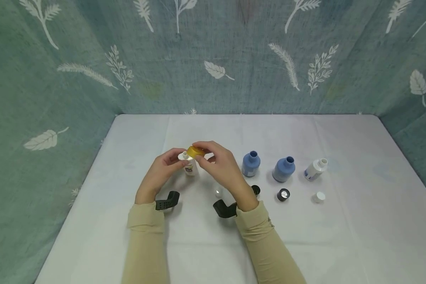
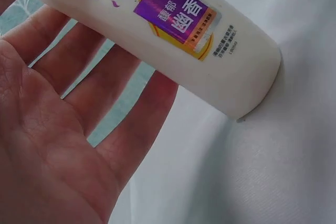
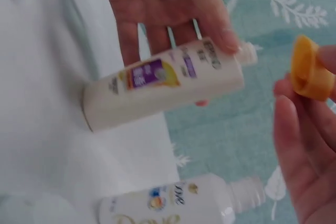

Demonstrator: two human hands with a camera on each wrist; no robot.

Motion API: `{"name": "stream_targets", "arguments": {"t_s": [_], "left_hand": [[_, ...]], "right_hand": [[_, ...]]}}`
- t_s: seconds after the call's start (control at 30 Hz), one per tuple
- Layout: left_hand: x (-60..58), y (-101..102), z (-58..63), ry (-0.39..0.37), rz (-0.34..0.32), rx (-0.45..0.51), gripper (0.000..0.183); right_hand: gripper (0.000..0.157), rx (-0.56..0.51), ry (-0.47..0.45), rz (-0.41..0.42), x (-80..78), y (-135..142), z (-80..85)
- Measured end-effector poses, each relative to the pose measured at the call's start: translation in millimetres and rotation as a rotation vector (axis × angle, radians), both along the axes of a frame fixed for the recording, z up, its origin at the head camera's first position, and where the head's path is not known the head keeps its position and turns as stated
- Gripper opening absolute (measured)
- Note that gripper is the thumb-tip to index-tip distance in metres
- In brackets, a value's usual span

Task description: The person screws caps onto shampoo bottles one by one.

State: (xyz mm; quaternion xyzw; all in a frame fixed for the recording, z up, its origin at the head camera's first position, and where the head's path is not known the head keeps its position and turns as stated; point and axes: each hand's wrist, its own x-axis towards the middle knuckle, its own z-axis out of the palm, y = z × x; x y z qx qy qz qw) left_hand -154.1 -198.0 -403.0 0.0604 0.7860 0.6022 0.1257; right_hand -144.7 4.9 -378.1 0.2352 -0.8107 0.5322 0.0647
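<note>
My left hand [image 1: 158, 173] holds a white bottle [image 1: 190, 169] near its top, thumb on one side and fingers on the other. The bottle has a purple and yellow label [image 2: 178, 17], and its narrow neck [image 3: 248, 54] is bare. Just beside that neck, my right hand [image 1: 223, 165] pinches a yellow cap [image 3: 310, 69] between thumb and fingers. The cap is apart from the bottle in the right wrist view, its hollow side toward the neck. A second white bottle [image 3: 173, 203], uncapped, stands close by; my right hand hides it in the head view.
Right of my hands stand two blue bottles [image 1: 251, 163] and a small white bottle [image 1: 316, 169], all uncapped. In front of them lie black caps [image 1: 283, 194] and a white cap [image 1: 318, 197]. A whitish cap [image 1: 218, 192] lies near my right wrist. Patterned green cloth [image 1: 213, 55] hangs behind the table.
</note>
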Motion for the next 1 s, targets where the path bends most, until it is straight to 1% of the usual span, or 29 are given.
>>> {"name": "stream_targets", "arguments": {"t_s": [0.07,0.1,0.17,0.27,0.37,0.43,0.53,0.6,0.67,0.83,0.9,1.0], "left_hand": [[1.6,3.4,6.2,-0.003,-0.004,0.003,0.038],[1.3,4.7,6.8,-0.005,-0.006,0.012,0.039],[1.0,6.7,6.7,-0.007,-0.007,0.029,0.042],[1.1,7.8,3.4,-0.009,-0.012,0.038,0.044],[1.6,6.5,-1.3,-0.023,-0.025,0.038,0.041],[0.6,3.7,-5.4,-0.027,-0.033,0.026,0.038],[-0.8,1.1,-6.6,-0.016,-0.028,0.009,0.039],[0.0,0.3,-6.6,-0.011,-0.026,0.007,0.04],[1.7,1.7,-4.2,-0.016,-0.025,0.015,0.04],[3.6,3.7,0.0,-0.016,-0.029,0.015,0.039],[3.9,3.8,0.2,-0.007,-0.041,0.029,0.038],[4.3,3.8,-0.6,0.006,-0.072,0.076,0.038]], "right_hand": [[0.03,-0.055,0.033,-0.011,-0.9,-1.4,-0.9],[0.03,-0.078,0.047,-0.017,-1.1,-2.1,-1.6],[0.03,-0.112,0.071,-0.034,-1.0,-3.4,-2.4],[0.029,-0.14,0.086,-0.067,0.0,-5.1,-3.5],[0.028,-0.152,0.096,-0.099,1.3,-6.9,-6.0],[0.028,-0.156,0.106,-0.101,1.3,-9.2,-7.4],[0.03,-0.173,0.121,-0.096,1.2,-13.8,-8.7],[0.03,-0.184,0.129,-0.093,1.2,-17.4,-10.4],[0.03,-0.191,0.136,-0.095,1.6,-19.5,-12.6],[0.028,-0.174,0.148,-0.091,0.8,-23.0,-16.6],[0.027,-0.169,0.146,-0.095,1.1,-24.7,-18.4],[0.026,-0.149,0.143,-0.109,2.6,-26.6,-20.9]]}}
